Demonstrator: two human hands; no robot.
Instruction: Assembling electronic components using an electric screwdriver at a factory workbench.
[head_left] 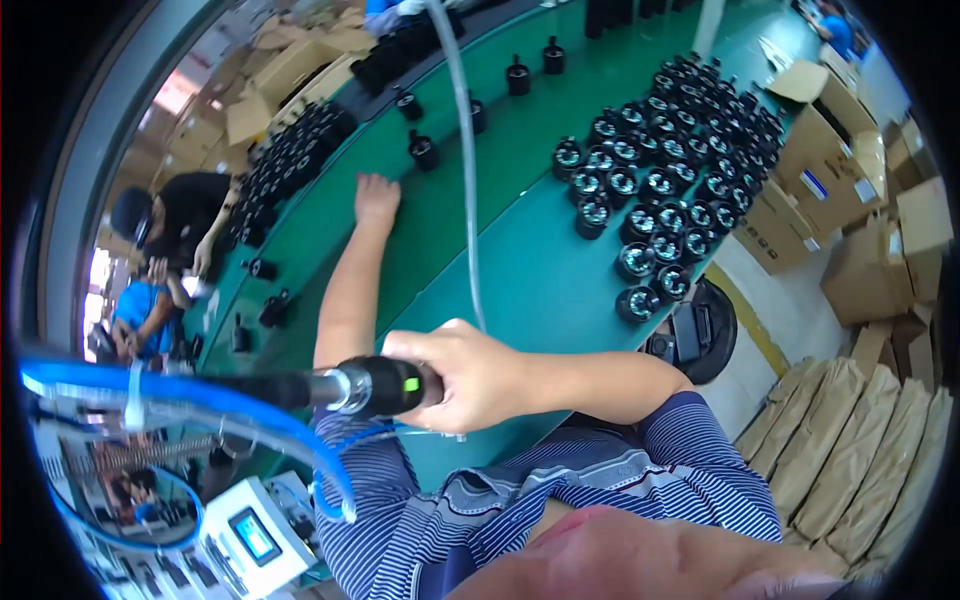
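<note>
My right hand (462, 378) is wrapped around a black cylindrical power tool (375, 388) with a metal collar and a small green mark. The tool lies level in front of my chest, joined to a dark bar on its left. My left arm reaches forward over the green work surface (500, 250). At its end my left hand (377, 198) is empty, its fingers foreshortened and loosely apart. Closest to that hand stands a black cup-shaped part (423, 152) with a short stem, not touched. Another such part (407, 104) is just beyond it.
Many similar black parts with shiny insides (660, 185) crowd the right side. A pale hose (466, 160) hangs across the middle. Blue tubing (190, 385) and a white control box (257, 537) are at lower left. Co-workers (180, 225) sit across the line; cardboard boxes (820, 170) stand right.
</note>
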